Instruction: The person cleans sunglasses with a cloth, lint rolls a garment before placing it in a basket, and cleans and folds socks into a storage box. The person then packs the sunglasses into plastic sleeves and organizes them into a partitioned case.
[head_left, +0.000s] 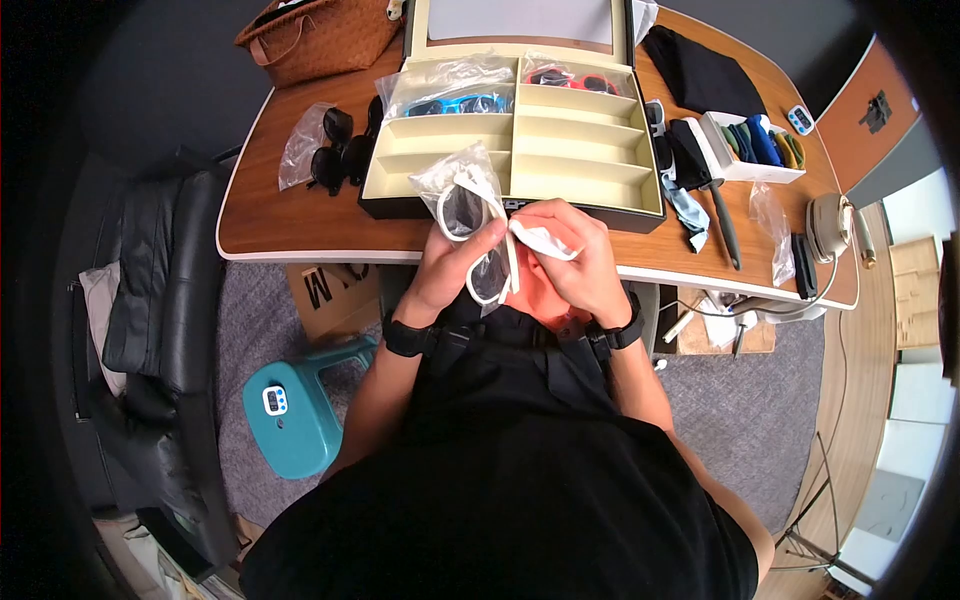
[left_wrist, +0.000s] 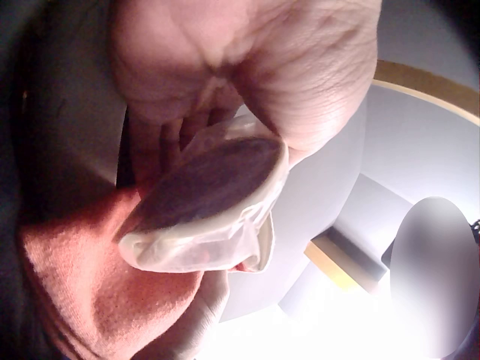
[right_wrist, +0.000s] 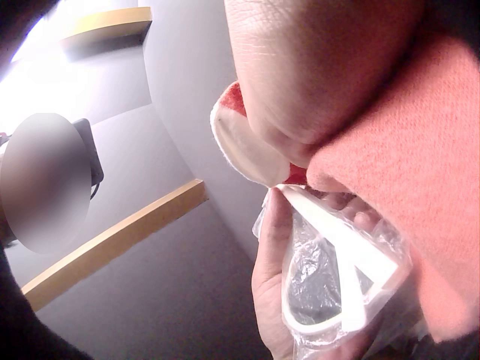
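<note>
My left hand [head_left: 447, 268] grips white sunglasses [head_left: 463, 212] inside a clear plastic bag, above the table's front edge. One dark lens and the white rim face the left wrist camera. My right hand [head_left: 587, 265] pinches a coral cloth [head_left: 540, 297] with a white end, which meets the sunglasses from the right. In the right wrist view the white end [right_wrist: 251, 146] pokes out by the fingers, and folded white temples [right_wrist: 341, 251] show through the bag. Coral fabric hides part of the right hand's fingers there.
Beyond my hands, a black case [head_left: 580, 153] with cream compartments holds bagged blue sunglasses [head_left: 455, 105] and red sunglasses [head_left: 575, 81]. Black sunglasses [head_left: 333, 160] lie left. On the right are a white box [head_left: 735, 165] of folded cloths, a black-handled tool [head_left: 724, 225] and a steamer-like appliance [head_left: 828, 228].
</note>
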